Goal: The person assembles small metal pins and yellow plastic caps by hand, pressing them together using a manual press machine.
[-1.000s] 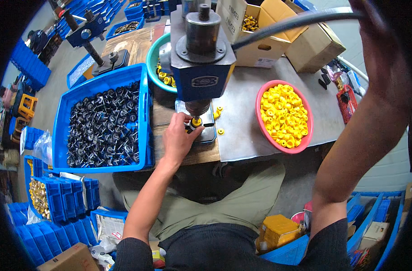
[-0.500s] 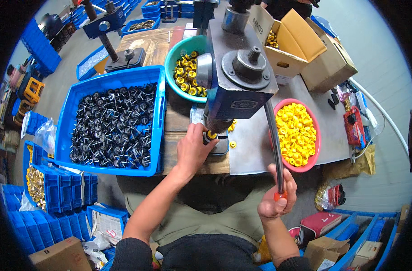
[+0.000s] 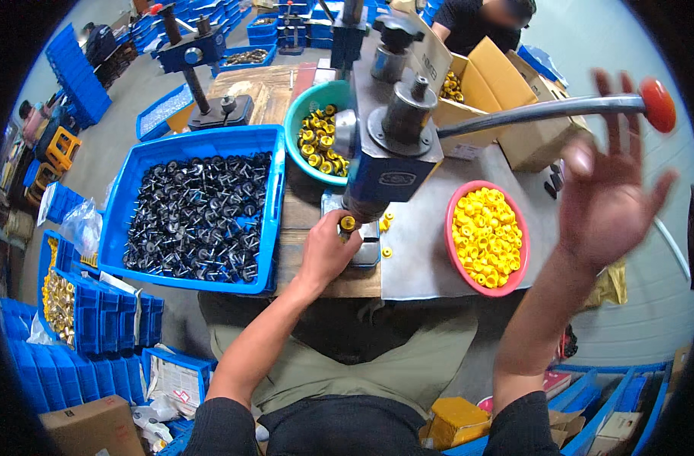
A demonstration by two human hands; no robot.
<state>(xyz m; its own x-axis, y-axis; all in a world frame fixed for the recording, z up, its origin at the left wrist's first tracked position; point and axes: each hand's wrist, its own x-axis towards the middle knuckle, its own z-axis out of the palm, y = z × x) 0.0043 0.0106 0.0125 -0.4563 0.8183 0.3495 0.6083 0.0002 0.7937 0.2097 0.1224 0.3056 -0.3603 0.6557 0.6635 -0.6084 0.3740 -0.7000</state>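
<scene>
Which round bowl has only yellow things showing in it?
The pink bowl, on the grey sheet right of the press. It shows all-yellow caps; the green bowl shows yellow-and-dark parts.

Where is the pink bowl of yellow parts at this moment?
In the head view, the pink bowl stands on the grey sheet near its front edge, right of the press and left of the right hand.

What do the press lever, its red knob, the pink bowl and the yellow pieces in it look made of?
Lever: likely polished steel; grey with bright highlights along its length.
Red knob: glossy, probably plastic; uniform colour, bright highlight.
Pink bowl: probably smooth plastic; even colour, rounded rim.
Yellow pieces: likely moulded plastic, semi-gloss; uniform colour, matching cup-like shapes.
</scene>
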